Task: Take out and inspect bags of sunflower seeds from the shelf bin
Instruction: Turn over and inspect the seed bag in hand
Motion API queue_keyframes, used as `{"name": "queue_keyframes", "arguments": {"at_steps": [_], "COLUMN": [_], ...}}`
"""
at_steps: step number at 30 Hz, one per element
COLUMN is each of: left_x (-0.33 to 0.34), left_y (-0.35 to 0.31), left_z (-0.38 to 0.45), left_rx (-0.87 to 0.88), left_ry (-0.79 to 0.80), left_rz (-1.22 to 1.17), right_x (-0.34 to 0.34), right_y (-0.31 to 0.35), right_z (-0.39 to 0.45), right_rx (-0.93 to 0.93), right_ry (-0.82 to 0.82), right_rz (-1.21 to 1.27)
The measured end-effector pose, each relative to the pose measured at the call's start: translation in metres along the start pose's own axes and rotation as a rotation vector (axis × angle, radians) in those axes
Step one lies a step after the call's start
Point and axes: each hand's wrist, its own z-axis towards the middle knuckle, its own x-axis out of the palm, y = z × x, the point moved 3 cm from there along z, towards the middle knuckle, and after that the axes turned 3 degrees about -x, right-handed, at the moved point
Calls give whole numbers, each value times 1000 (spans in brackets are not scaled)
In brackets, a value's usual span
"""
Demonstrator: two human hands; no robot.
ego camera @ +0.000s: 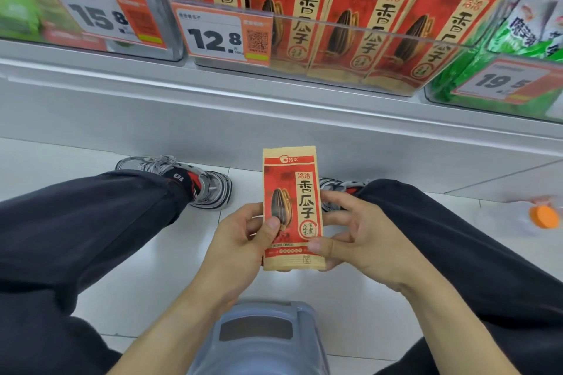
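From the head camera I see my left hand (240, 240) and right hand (353, 237) both pinching one red bag of sunflower seeds (292, 207) upright between my knees, above the floor (152, 268). More bags (350, 15) stand in the shelf bin (365, 36) above.

Lower centre, the held bag (292, 207) is red on tan with a black-striped seed — like the bags in the bin (350, 18) above. Orange-edged price tag (221, 32), black trousers (76, 222), orange cap (544, 216) at right.
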Motion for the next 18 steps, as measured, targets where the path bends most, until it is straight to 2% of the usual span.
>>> {"name": "queue_keyframes", "arguments": {"at_steps": [5, 9, 12, 14, 18], "left_x": [-1, -5, -3, 2, 10], "left_y": [-5, -8, -7, -5, -5], "left_z": [-2, -1, -2, -5, -9], "left_rx": [-41, -53, -9, 54, 116], "left_ry": [-19, -96, -76, -19, 50], "left_rz": [-29, -9, 64, 128, 199], "right_x": [-5, 4, 9, 14, 39], "right_y": [-4, -12, -15, -14, -15], "right_z": [-1, 0, 5, 5, 3], "right_rx": [29, 68, 10, -107, -211], "right_ry": [115, 215, 39, -62, -20], "right_rz": [-54, -78, -136, -185, -160]}}
